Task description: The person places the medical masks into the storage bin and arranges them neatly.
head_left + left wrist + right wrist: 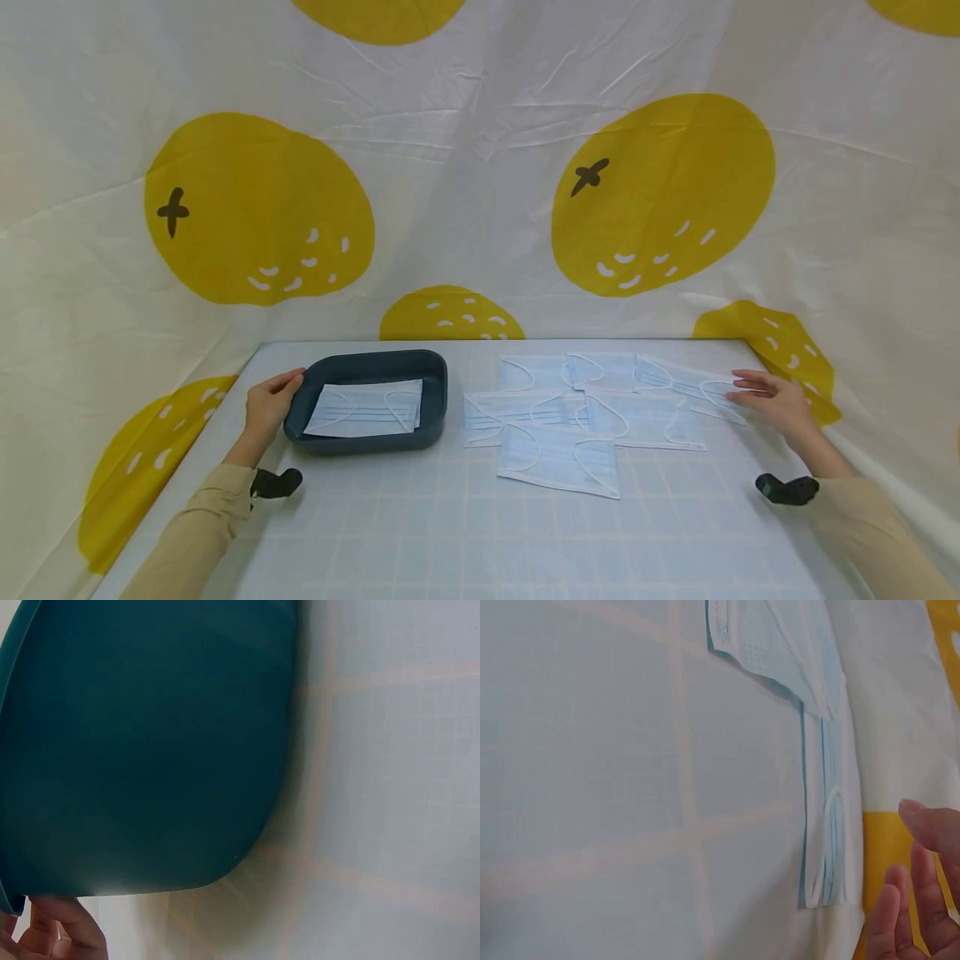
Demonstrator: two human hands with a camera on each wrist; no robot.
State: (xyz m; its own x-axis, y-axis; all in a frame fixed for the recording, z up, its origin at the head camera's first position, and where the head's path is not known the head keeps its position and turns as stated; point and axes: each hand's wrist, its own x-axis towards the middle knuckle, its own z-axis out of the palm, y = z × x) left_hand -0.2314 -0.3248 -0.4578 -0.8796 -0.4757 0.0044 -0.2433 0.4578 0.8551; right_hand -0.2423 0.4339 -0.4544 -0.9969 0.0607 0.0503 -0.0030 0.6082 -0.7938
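Observation:
A dark blue-green plastic basin (367, 445) stands at the table's left, and my left hand (268, 406) pinches its left rim. The left wrist view shows the basin's outer wall (150, 750) with curled fingers (71, 926) at its rim. Inside lie face masks (367, 408), stacked flat. More pale blue masks (558, 458) with white ear loops spread over the middle and right, partly overlapping. My right hand (776, 404) hovers by the rightmost mask (686, 381), its fingers parted and holding nothing. From the right wrist, that hand (930, 892) appears apart from the nearest mask (829, 847).
A pale checked cloth covers the table (480, 542). Behind and beside it hangs a white curtain (465, 183) printed with large yellow fruit shapes. Black wrist cameras (787, 490) sit at both sleeve cuffs.

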